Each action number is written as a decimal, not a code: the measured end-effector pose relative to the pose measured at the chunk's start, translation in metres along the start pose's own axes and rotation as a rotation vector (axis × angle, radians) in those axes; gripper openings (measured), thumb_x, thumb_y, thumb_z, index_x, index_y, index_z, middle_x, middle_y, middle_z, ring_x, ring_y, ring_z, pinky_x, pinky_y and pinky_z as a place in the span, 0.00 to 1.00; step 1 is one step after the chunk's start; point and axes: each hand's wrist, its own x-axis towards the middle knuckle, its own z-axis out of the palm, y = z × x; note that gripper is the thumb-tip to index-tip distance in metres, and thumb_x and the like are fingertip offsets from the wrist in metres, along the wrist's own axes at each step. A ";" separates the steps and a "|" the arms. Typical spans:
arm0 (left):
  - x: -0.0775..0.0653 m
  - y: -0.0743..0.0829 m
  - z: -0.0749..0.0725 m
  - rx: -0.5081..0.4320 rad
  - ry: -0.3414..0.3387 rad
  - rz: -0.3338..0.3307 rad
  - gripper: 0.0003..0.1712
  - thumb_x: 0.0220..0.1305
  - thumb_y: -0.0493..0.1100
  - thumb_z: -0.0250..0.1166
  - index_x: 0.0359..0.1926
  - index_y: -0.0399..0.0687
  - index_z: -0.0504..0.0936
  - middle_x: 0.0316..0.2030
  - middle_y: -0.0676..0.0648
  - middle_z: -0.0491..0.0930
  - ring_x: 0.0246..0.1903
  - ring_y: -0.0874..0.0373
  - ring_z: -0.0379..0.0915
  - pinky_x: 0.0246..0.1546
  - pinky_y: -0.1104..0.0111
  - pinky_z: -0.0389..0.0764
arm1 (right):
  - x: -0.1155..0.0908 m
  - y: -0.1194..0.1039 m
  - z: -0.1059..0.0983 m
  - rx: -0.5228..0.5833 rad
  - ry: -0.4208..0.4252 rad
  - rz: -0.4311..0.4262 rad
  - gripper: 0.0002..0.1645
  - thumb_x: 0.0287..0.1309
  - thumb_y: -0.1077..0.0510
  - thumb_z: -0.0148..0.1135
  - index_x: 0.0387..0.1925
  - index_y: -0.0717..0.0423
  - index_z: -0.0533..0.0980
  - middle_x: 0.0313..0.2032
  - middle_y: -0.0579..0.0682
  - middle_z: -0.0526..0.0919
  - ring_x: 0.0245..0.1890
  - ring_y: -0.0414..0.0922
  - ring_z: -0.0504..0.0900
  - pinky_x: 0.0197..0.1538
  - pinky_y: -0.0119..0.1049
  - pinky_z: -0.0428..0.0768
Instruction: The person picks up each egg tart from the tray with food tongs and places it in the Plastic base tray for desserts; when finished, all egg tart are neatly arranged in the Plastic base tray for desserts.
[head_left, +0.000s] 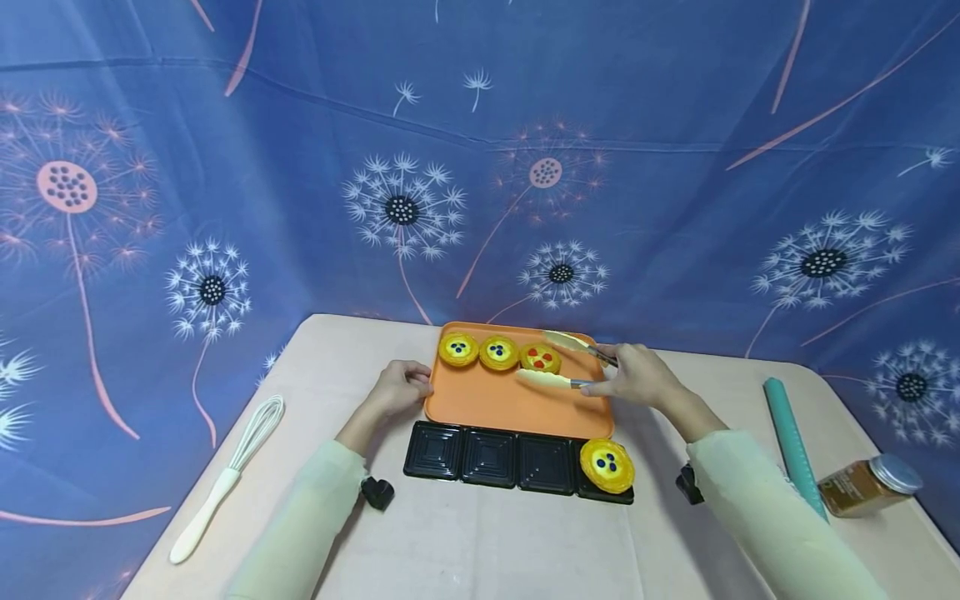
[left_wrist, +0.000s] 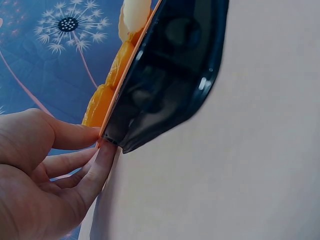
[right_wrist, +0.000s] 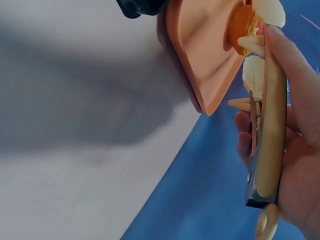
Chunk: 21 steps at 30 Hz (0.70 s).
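Note:
My left hand [head_left: 400,388] pinches the left rim of an orange tray [head_left: 487,404] between thumb and fingers. In my right hand [head_left: 637,377] I grip a pair of food tongs [right_wrist: 272,125] with cream tips, spread apart. The tips straddle an egg tart with red pieces [head_left: 540,358], one beyond it and one on its near side. To its left on the tray sit two tarts with dark blue dots, a middle tart [head_left: 498,352] and a left tart [head_left: 458,349]. Another blue-dotted tart [head_left: 607,466] lies in the rightmost section of a black sectioned tray [head_left: 489,457].
A white whisk [head_left: 225,483] lies at the table's left. On the right are a teal roll [head_left: 793,442] and a spice jar [head_left: 866,486] with a silver lid. A patterned blue cloth [head_left: 480,167] hangs behind the pale table [head_left: 525,542].

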 end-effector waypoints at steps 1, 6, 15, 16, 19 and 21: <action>0.000 0.000 0.000 0.002 0.001 0.000 0.17 0.55 0.33 0.65 0.47 0.34 0.79 0.36 0.42 0.78 0.32 0.56 0.74 0.30 0.71 0.77 | 0.000 0.000 0.001 -0.005 0.005 0.003 0.58 0.35 0.29 0.70 0.62 0.61 0.68 0.13 0.55 0.71 0.10 0.38 0.48 0.15 0.30 0.53; -0.001 0.002 0.000 -0.002 0.002 0.000 0.17 0.54 0.33 0.65 0.47 0.34 0.79 0.35 0.42 0.78 0.31 0.55 0.74 0.30 0.70 0.76 | 0.000 0.002 0.006 -0.012 0.016 0.021 0.53 0.38 0.34 0.72 0.61 0.61 0.70 0.42 0.62 0.83 0.18 0.45 0.68 0.23 0.36 0.67; -0.002 0.004 0.000 -0.021 -0.005 -0.012 0.17 0.54 0.32 0.65 0.47 0.34 0.79 0.35 0.42 0.78 0.31 0.56 0.74 0.29 0.71 0.77 | -0.001 0.004 0.013 -0.001 0.045 0.033 0.47 0.41 0.36 0.72 0.58 0.61 0.73 0.18 0.51 0.75 0.13 0.41 0.61 0.17 0.32 0.60; -0.002 0.004 0.000 -0.021 -0.003 -0.012 0.17 0.54 0.32 0.65 0.47 0.34 0.79 0.35 0.43 0.78 0.31 0.56 0.74 0.29 0.71 0.77 | -0.001 0.004 0.014 0.001 0.045 0.037 0.46 0.41 0.37 0.72 0.58 0.60 0.73 0.13 0.47 0.68 0.11 0.40 0.58 0.16 0.31 0.57; -0.002 0.003 0.000 -0.021 -0.001 -0.010 0.17 0.54 0.32 0.65 0.47 0.34 0.79 0.35 0.42 0.78 0.30 0.56 0.74 0.29 0.71 0.77 | -0.001 0.004 0.013 0.007 0.036 0.035 0.44 0.43 0.38 0.71 0.58 0.59 0.73 0.12 0.44 0.60 0.10 0.39 0.52 0.15 0.30 0.54; -0.002 0.002 0.000 -0.021 0.000 -0.010 0.17 0.54 0.32 0.65 0.47 0.34 0.79 0.35 0.42 0.78 0.31 0.56 0.73 0.29 0.71 0.77 | -0.001 0.003 0.011 0.006 0.032 0.034 0.44 0.42 0.38 0.71 0.58 0.58 0.74 0.14 0.44 0.61 0.11 0.39 0.52 0.15 0.30 0.54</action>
